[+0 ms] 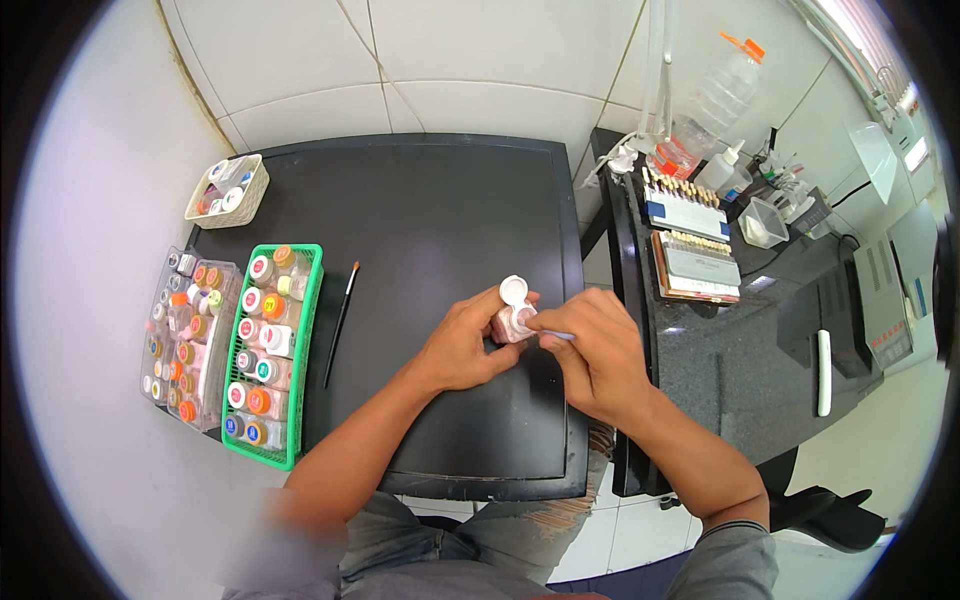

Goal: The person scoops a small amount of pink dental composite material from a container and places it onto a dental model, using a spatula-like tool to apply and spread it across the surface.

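Observation:
My left hand (460, 345) is closed around a small clear bottle (508, 328) with pinkish contents, held above the black table (440, 220). Its white flip cap (513, 290) stands open on the far side. Pinched in my right hand (605, 350) is a thin grey-blue stick-like tool (558, 335), its near end showing beside the thumb. The tool's other end is at the bottle's mouth, and my fingers partly hide it. To the left of my left hand, a fine brush (341, 320) with a black handle and orange-brown tip lies on the table.
Left on the table are a green basket (311, 340) of capped bottles, a clear box (226, 350) of more bottles and a cream basket (248, 205). On the dark side counter (720, 350) stand shade-guide sets (690, 265), a large plastic bottle (715, 100) and a white handle-like bar (823, 372).

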Motion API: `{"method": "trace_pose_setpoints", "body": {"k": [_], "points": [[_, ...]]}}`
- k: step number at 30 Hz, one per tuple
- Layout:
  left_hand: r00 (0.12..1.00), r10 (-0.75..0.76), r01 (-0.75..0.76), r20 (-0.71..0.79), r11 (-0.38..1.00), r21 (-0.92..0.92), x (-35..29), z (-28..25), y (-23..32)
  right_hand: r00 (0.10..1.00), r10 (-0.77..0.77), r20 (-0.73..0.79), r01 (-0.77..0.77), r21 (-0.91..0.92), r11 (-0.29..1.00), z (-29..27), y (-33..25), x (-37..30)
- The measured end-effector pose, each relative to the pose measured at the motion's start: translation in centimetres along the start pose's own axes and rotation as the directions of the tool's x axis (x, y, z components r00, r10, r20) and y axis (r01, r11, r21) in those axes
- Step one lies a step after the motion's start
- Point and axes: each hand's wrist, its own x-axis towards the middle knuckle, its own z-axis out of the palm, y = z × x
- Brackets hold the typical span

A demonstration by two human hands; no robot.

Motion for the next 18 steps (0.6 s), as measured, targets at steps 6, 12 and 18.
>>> {"method": "trace_pose_setpoints", "body": {"k": [6,12,18], "points": [[0.996,-0.089,0.088,-0.004,0.992,-0.087,-0.1,0.0,-0.6,0.997,0.076,-0.034,-0.074,0.056,0.996,0.3,0.4,-0.3],[0.993,-0.119,0.116,-0.011,0.982,-0.148,0.0,0.2,-0.5,0.979,0.107,-0.172,-0.093,0.086,0.992,-0.1,0.4,-0.3],[0.997,-0.078,0.077,0.003,0.977,-0.198,-0.2,0.0,-0.1,0.987,0.145,-0.074,-0.129,0.188,0.974,0.8,1.3,-0.4]]}}
